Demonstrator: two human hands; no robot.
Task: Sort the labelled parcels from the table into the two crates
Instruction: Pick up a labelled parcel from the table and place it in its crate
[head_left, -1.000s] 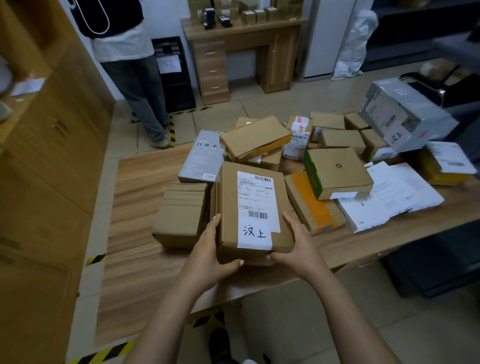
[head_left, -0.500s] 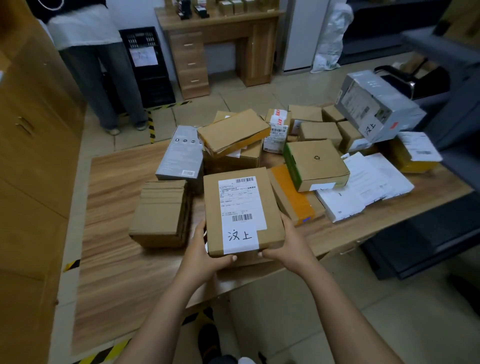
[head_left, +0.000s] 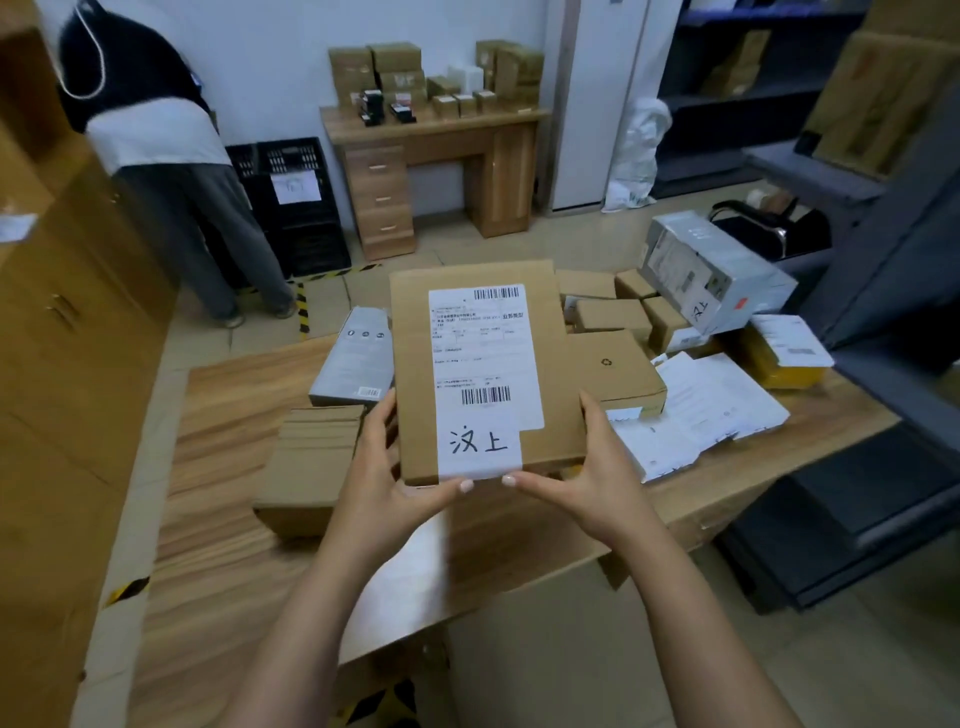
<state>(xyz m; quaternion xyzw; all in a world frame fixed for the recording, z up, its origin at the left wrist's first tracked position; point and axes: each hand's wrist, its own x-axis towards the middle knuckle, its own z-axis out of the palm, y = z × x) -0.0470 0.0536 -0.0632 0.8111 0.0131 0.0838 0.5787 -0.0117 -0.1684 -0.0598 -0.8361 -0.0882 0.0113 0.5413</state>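
Observation:
A flat brown cardboard parcel (head_left: 558, 358) with a white shipping label and handwritten characters is lifted above the wooden table (head_left: 228, 467), tilted up toward me. My left hand (head_left: 384, 478) grips its lower left edge, thumb under the near edge. My right hand (head_left: 592, 467) grips the lower right corner the same way. More parcels lie on the table: a brown box (head_left: 306, 467) at left, a grey box (head_left: 358, 358) behind it, a brown box with a recycling mark (head_left: 613, 364) at right. Black stacked crates (head_left: 296, 202) with a paper tag stand by the far wall.
A person (head_left: 156, 156) stands bent over beside the black crates. A grey-white box (head_left: 711, 270), a yellow parcel (head_left: 784, 353) and loose white sheets (head_left: 691, 415) crowd the table's right side. A wooden cabinet (head_left: 62, 364) is at left, a desk (head_left: 431, 171) at the back, dark shelving (head_left: 883, 260) at right.
Both hands have lifted the labelled parcel off the pile and raised it toward me, tilting its face up. My view has risen to show more of the room.

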